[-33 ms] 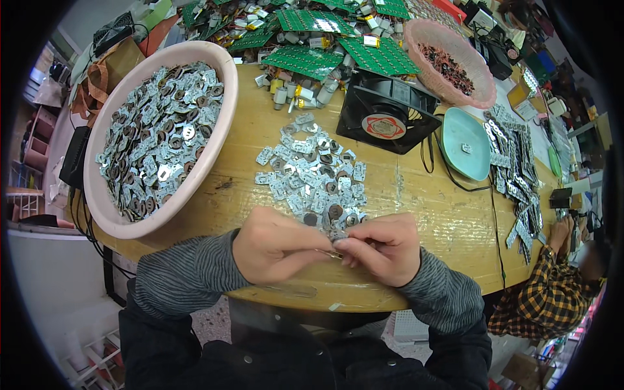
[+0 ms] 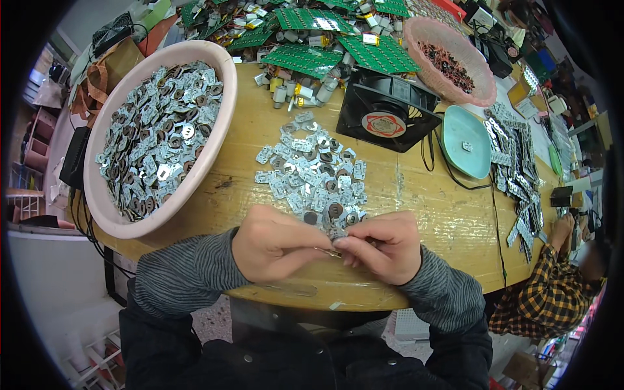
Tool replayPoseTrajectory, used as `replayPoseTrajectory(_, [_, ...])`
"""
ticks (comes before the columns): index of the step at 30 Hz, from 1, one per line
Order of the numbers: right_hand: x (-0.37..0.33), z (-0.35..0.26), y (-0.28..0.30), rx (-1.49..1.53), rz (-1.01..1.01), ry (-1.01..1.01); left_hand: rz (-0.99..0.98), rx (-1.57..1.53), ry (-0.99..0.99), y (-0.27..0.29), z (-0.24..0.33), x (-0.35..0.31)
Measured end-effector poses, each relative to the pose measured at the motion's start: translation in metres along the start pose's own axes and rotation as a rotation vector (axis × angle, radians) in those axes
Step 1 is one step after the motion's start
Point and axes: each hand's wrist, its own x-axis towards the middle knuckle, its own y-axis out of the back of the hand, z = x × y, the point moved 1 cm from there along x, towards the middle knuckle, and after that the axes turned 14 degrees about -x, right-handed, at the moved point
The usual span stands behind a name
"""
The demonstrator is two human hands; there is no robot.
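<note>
My left hand (image 2: 275,244) and my right hand (image 2: 388,248) meet at the front of the table, fingertips almost touching. Both are closed in a pinch on a small shiny metal piece (image 2: 333,253), partly hidden by the fingers, so its exact shape does not show. Just beyond the fingertips lies a loose heap of small silvery plates (image 2: 312,170), several carrying dark round discs. A large pale pink basin (image 2: 227,97) on the left is full of similar plates with brown discs.
Behind the heap stands a black square fan (image 2: 389,110), its cable running right past a turquoise tray (image 2: 478,170) holding one small plate. Green circuit boards (image 2: 302,62), a pink bowl (image 2: 484,94) and stacked metal strips (image 2: 520,179) lie farther off. A co-worker in a checked sleeve (image 2: 536,296) sits right.
</note>
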Motion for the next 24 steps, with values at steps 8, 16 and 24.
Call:
replayPoseTrajectory(8, [0.001, 0.002, 0.01, 0.186, -0.155, -0.091, -0.059, -0.108, 0.073, 0.007, 0.008, 0.003])
replayPoseTrajectory(16, [-0.002, 0.004, 0.021, 0.008, -0.041, 0.077, 0.082, -0.088, 0.155, 0.01, 0.003, 0.0])
replayPoseTrajectory(24, [0.0, 0.001, 0.011, -0.113, 0.011, 0.221, 0.045, -0.101, 0.152, 0.007, 0.003, 0.0])
